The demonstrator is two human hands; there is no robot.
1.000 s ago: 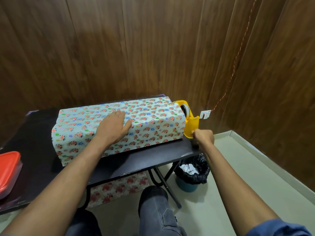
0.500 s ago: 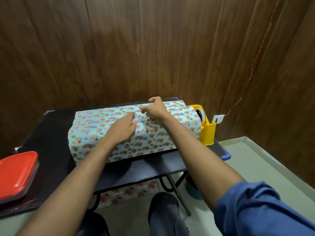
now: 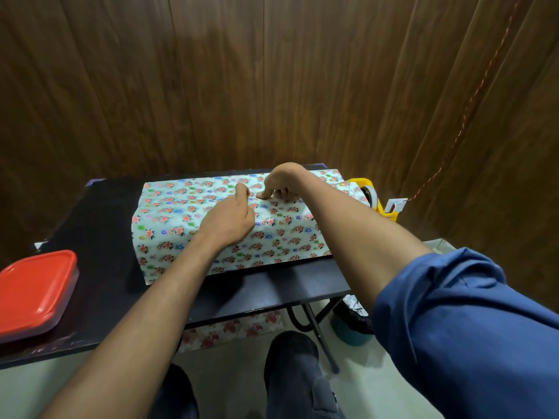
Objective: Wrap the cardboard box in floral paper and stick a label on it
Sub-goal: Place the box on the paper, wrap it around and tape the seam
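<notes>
A matte black table point(image 3: 99, 225) is backed by wood-grain panels. Lengthwise upon it lies the long oblong box point(image 3: 187, 225), covered in glossy floral paper. At the box's right end a yellow plastic tape dispenser point(image 3: 370, 195) is seen; left of the box, a smooth red lid point(image 3: 33, 291). The left hand point(image 3: 227, 220) rests on the box top, fingers loosely curled, nothing visibly held. The right hand point(image 3: 282, 184) is arched, one fingertip pressed onto the paper. Half a second ago the right hand lay flatter.
</notes>
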